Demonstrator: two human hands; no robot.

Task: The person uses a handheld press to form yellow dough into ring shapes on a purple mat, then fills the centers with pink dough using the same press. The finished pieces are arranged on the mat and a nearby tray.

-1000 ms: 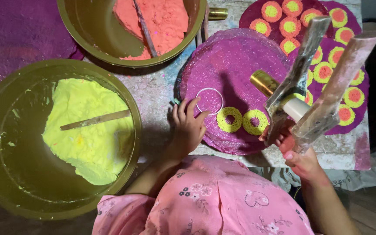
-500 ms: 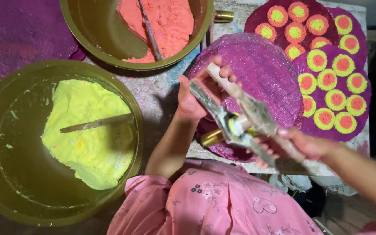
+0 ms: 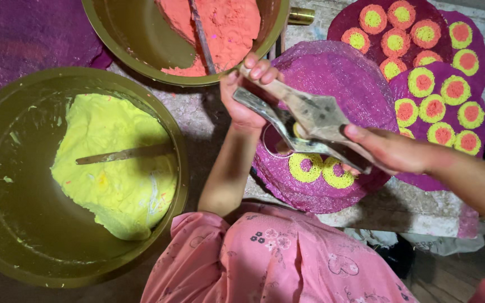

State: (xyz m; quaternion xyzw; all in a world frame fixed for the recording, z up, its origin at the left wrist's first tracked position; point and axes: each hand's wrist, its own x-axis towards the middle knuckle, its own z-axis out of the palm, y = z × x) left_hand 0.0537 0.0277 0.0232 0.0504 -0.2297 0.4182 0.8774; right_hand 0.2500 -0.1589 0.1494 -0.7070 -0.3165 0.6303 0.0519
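My left hand grips the upper end of a long two-armed metal press tool. My right hand holds the tool's lower end. Yellow paste shows between its arms. The tool lies slanted above a round purple sheet that carries two yellow rings near its front edge. A small metal ring sits on the sheet just under the tool.
A big bowl of yellow paste with a stick in it stands at the left. A bowl of orange paste is at the back. More purple sheets with orange-and-yellow discs lie at the right. Pink flowered clothing fills the bottom.
My left hand rose off the purple sheet and took hold of the tool's far end. The tool swung from upright at the right down to a slant across the sheet.
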